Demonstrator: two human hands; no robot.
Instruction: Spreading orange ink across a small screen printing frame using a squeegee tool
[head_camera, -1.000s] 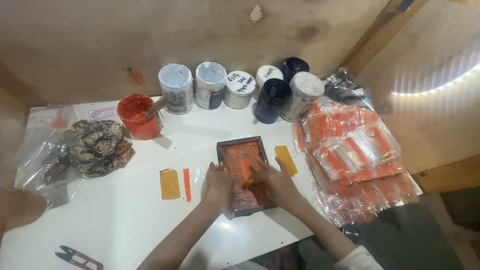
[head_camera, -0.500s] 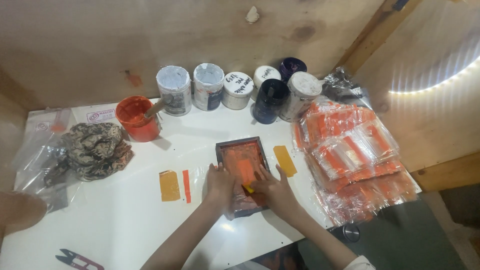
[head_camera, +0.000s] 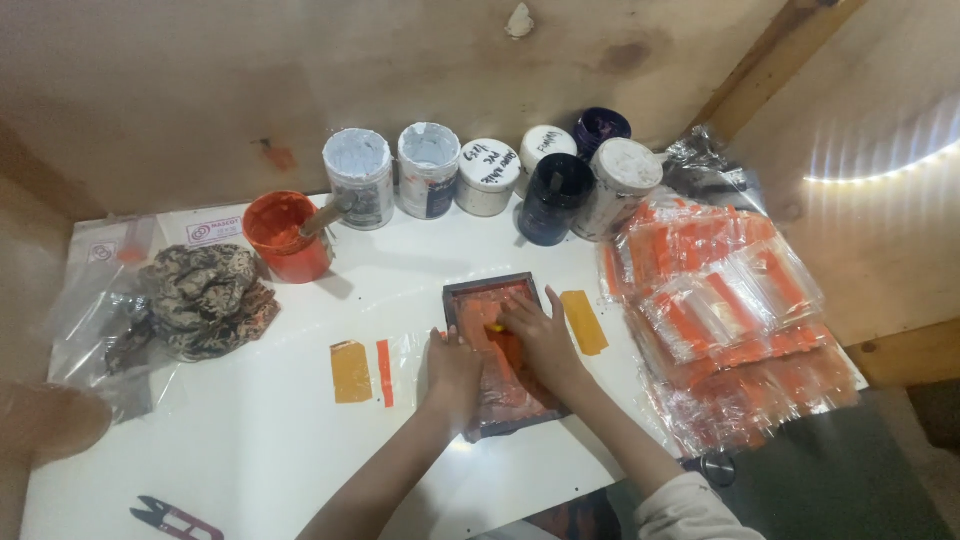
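Note:
A small dark-framed printing screen (head_camera: 470, 298) smeared with orange ink lies on the white table (head_camera: 250, 440). My left hand (head_camera: 452, 366) presses on the frame's left edge and holds it down. My right hand (head_camera: 538, 338) rests on the orange mesh, fingers closed on a small yellowish scraper (head_camera: 494, 327) near the screen's middle. An orange strip and an ochre patch (head_camera: 351, 372) lie just left of the frame. Another ochre patch (head_camera: 583, 322) lies to its right.
An open orange paint tub (head_camera: 283, 236) with a stick stands at back left. Several lidded jars (head_camera: 488, 175) line the wooden wall. A pile of clear packets with orange pieces (head_camera: 725, 315) fills the right side. A patterned cloth (head_camera: 205, 297) sits left; small snips (head_camera: 172, 518) lie near the front.
My right hand has slid a little up the mesh with the scraper. My left hand stays on the frame. The view has shifted slightly.

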